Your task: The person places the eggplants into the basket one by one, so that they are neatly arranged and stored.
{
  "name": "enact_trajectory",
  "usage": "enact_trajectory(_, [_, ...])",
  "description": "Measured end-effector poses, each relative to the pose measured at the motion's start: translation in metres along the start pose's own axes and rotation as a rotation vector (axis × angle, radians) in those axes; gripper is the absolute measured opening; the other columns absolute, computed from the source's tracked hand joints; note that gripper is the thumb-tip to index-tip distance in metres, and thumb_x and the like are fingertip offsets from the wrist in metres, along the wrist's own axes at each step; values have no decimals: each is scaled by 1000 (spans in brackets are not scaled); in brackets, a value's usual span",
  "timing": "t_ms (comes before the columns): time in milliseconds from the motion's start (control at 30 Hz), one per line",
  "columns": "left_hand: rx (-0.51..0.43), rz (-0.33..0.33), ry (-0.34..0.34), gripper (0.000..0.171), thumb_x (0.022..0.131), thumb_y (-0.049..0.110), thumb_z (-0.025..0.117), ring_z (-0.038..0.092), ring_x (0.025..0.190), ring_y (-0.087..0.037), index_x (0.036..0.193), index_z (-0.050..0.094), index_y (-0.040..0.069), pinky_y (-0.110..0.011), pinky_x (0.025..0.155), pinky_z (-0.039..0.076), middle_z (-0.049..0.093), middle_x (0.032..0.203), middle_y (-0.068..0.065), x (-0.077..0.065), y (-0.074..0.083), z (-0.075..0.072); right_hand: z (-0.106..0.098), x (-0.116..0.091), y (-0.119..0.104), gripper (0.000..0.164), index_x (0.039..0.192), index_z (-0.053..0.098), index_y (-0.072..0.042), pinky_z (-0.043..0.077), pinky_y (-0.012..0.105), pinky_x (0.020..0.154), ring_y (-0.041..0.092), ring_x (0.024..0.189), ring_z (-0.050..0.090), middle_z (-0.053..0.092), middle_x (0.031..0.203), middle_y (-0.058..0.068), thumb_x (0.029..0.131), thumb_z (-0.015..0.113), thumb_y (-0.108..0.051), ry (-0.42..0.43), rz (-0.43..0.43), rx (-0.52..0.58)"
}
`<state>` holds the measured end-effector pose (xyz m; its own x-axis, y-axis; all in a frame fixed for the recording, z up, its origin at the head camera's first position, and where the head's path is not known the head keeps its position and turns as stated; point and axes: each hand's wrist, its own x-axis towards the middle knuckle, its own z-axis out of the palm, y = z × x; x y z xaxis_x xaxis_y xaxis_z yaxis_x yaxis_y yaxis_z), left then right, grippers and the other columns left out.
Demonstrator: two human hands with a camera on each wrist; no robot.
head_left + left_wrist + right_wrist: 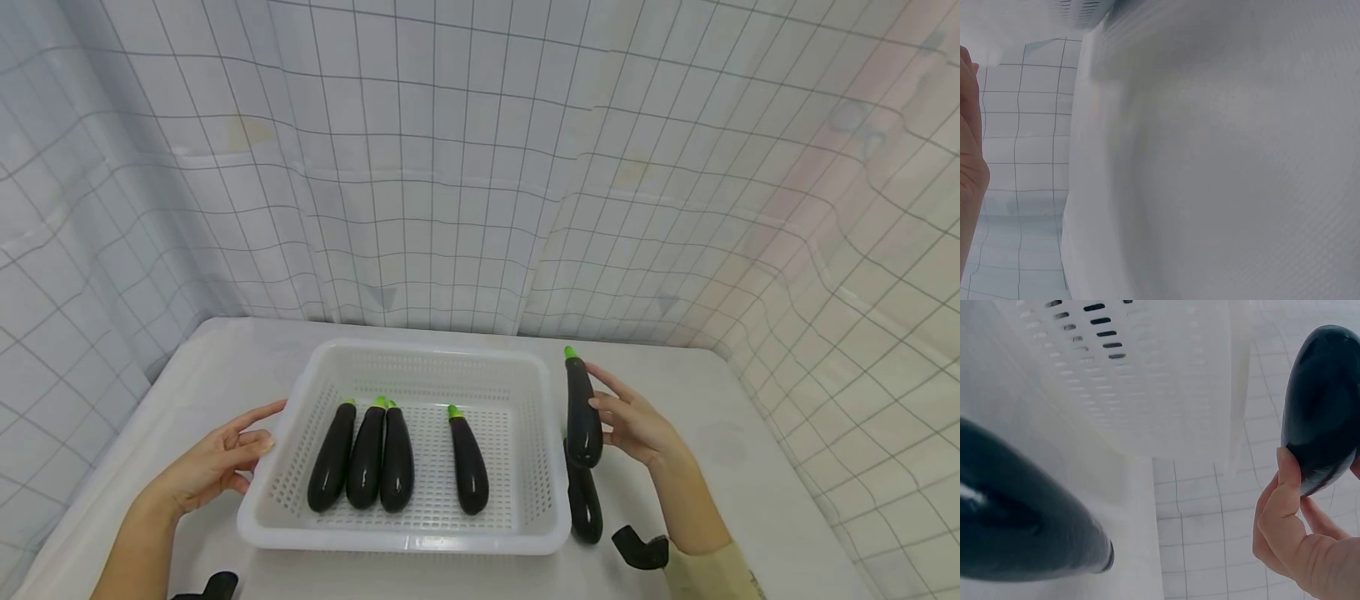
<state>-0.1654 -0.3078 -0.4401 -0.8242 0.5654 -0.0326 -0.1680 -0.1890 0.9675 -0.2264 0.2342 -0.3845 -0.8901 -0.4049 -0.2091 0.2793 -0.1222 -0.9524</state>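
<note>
My right hand (pixel 630 417) grips a dark, glossy eggplant (pixel 583 412) with a bright green stem end, raised just outside the basket's right side. In the right wrist view, the thumb and fingers (pixel 1288 525) pinch this held eggplant (pixel 1325 406). Below it, a second eggplant (pixel 585 504) lies on the table along the basket wall, partly covered by the held one. At the white plastic basket (pixel 408 543), my left hand (pixel 217 462) touches the left rim with loosely bent fingers. Inside the basket lie several eggplants (pixel 330 458), three grouped at left and one (pixel 468 467) apart at right.
A white cloth covers the table (pixel 720 433). White gridded curtains (pixel 450 208) hang behind and on both sides. Black wrist-camera pieces (pixel 641 548) sit by the right wrist and near the left forearm.
</note>
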Motion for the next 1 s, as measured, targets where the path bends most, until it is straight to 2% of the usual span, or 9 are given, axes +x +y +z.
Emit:
enact_trajectory(233, [-11,1,-2,54,97,-2,35,64,85,-14,133,41,38,-31,63,56,64,101,4,0,-1,0,28,14,-3,66,145,24,-16,45,43,80,18,94,56,53,106,3,87,52,-1,-18,-17,-74])
enact_trajectory(533, [-16,9,-12,54,97,-2,35,64,86,-14,134,41,37,-31,63,56,64,103,4,1,-1,0,58,30,0,65,144,29,-18,49,44,80,19,93,57,48,122,16,87,59,-6,-24,4,-220])
enact_trajectory(733, [-18,8,-11,55,97,-2,35,64,85,-14,134,40,37,-29,62,56,64,102,4,1,-1,-1,74,38,2,65,142,33,-21,49,45,83,21,96,56,43,125,19,85,61,-10,-25,22,-309])
enact_trajectory(1000, [-10,1,0,55,97,-2,35,64,86,-15,134,39,38,-29,62,56,64,104,3,0,-2,-1,95,48,15,66,142,33,-20,52,38,72,22,91,54,39,122,19,84,60,-3,4,76,-335])
